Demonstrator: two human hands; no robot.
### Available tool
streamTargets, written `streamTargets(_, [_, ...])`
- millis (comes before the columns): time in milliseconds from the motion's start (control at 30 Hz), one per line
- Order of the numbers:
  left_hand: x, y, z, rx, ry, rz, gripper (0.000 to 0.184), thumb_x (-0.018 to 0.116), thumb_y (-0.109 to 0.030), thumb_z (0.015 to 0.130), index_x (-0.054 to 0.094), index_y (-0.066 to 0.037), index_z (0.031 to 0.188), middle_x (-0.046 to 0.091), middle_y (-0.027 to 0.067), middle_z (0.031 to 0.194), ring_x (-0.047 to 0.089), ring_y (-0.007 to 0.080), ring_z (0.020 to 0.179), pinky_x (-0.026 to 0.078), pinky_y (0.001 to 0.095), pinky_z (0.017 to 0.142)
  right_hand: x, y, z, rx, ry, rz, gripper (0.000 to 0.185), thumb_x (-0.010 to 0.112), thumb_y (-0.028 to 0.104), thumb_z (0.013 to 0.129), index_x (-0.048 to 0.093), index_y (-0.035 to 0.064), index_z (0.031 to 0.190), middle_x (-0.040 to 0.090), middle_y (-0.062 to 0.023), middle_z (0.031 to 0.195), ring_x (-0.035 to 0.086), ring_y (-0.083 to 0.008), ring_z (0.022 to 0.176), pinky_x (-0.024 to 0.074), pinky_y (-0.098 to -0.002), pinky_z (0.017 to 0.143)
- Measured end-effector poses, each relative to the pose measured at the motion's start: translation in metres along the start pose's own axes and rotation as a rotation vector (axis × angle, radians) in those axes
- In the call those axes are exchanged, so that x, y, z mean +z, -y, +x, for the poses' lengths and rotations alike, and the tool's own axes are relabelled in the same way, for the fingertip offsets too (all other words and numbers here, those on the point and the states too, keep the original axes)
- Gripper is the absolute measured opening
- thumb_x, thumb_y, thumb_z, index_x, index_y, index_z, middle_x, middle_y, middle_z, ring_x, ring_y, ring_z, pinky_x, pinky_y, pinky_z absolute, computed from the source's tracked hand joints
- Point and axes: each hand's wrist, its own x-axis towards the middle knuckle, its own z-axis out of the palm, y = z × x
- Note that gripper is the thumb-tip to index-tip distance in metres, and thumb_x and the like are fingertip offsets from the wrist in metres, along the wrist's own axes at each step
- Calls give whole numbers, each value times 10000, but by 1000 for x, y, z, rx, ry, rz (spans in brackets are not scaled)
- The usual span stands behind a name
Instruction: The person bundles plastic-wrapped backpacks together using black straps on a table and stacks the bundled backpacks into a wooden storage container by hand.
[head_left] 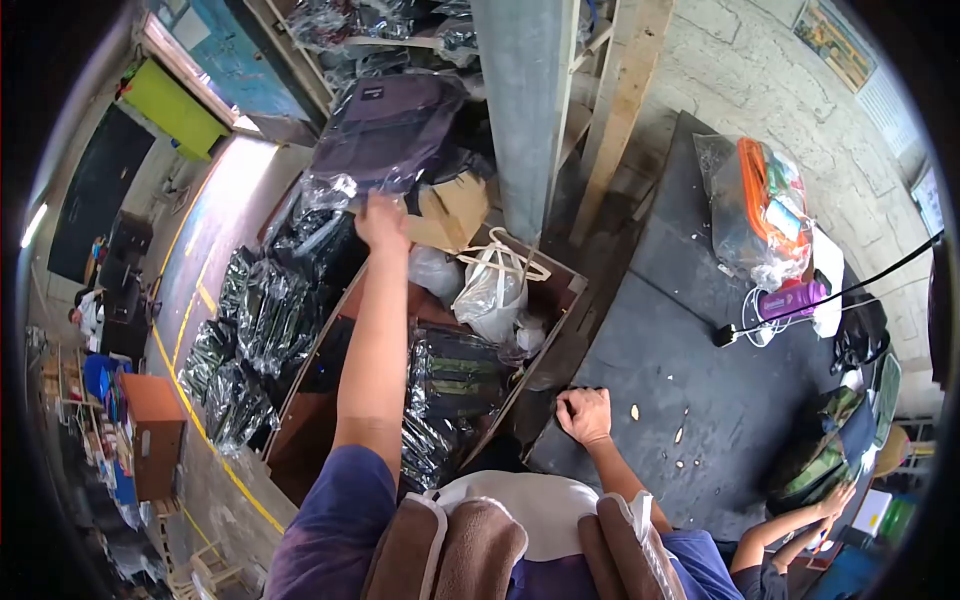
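My left hand [383,222] is stretched forward at the lower edge of a dark purple backpack [395,125] in clear plastic wrap, its fingers closed on the wrap. Just right of that hand is a piece of brown cardboard [453,210]. Below my left forearm stands a wooden bin [570,285] with white plastic bags [490,300] and plastic-wrapped camouflage items [455,370] inside. My right hand [584,414] rests on the edge of a black table [640,350], its fingers curled; whether they hold anything is hidden.
More plastic-wrapped packs [270,315] lie left of the bin. A grey post [520,120] rises behind it. The table bears an orange bag [765,200], a purple bottle [793,299], cables and a camouflage bag [825,450]. Another person's hands [830,505] are at lower right.
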Motion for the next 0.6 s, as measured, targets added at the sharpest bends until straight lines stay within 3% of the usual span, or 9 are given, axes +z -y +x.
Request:
streamTargets(67, [-21, 21, 61, 27, -129, -77, 386, 623, -239, 997, 569, -54, 1332, 628, 119, 1281, 659, 297, 1109, 542, 489, 912, 0, 0, 1, 9, 4, -11, 63, 718, 256, 832, 694, 198, 824, 693, -12, 780, 655, -229, 747, 406, -405, 768])
streamTargets(100, [-35, 16, 64, 36, -54, -409, 448, 652, -120, 942, 535, -35, 1366, 625, 170, 1299, 678, 324, 1092, 575, 460, 895, 0, 0, 2, 9, 9, -20, 61, 719, 257, 826, 691, 203, 824, 687, -12, 771, 654, -227, 744, 406, -403, 767])
streamTargets(133, [-26, 0, 41, 101, -185, -424, 455, 693, -139, 911, 532, -64, 1330, 643, 216, 1201, 693, 375, 960, 623, 562, 815, 0, 0, 2, 14, 3, -23, 61, 719, 257, 826, 691, 203, 824, 687, -12, 771, 654, -227, 744, 406, -403, 767])
streamTargets(200, [-7, 2, 16, 263, -427, -250, 535, 709, -163, 906, 503, -55, 1388, 563, 221, 1350, 666, 389, 1079, 616, 538, 894, 0, 0, 2, 16, 11, -29, 55, 719, 254, 825, 689, 209, 817, 678, -10, 757, 652, -224, 737, 405, -401, 764])
streamTargets(333, [-15, 54, 17, 426, -501, 381, 657, 729, -183, 862, 482, -88, 1463, 506, 229, 1430, 582, 397, 1225, 538, 540, 1006, 0, 0, 3, 15, 8, -30, 52, 720, 251, 824, 690, 210, 814, 674, -9, 747, 650, -223, 727, 406, -401, 763])
streamTargets(400, [-13, 67, 1, 889, -641, 908, 630, 746, -217, 826, 551, -111, 1416, 501, 251, 1430, 532, 378, 1284, 460, 568, 1031, 1, -1, 3, 25, 13, -12, 53, 723, 253, 822, 690, 212, 810, 675, -6, 744, 649, -220, 720, 406, -399, 761])
streamTargets(467, [8, 43, -23, 1130, -602, 875, 572, 766, -309, 826, 634, -101, 1342, 639, 229, 1285, 555, 395, 1253, 397, 544, 1070, 0, -1, 5, 24, 1, -16, 52, 725, 254, 821, 692, 214, 816, 682, -3, 753, 650, -215, 722, 406, -395, 764])
streamTargets(533, [29, 28, -17, 1232, 59, 901, 425, 750, -305, 857, 692, -178, 1258, 651, 128, 1309, 473, 389, 1336, 364, 572, 1082, 0, -2, 3, 17, -1, -5, 51, 724, 254, 822, 689, 216, 823, 688, 0, 761, 653, -210, 726, 403, -390, 767])
streamTargets(600, [64, 20, -10, 1284, 100, 1043, 354, 750, -309, 867, 722, -200, 1202, 669, 86, 1282, 487, 365, 1326, 371, 566, 1074, 2, -3, 0, 25, 8, -9, 53, 724, 255, 823, 687, 217, 824, 691, 2, 766, 654, -209, 727, 402, -390, 768])
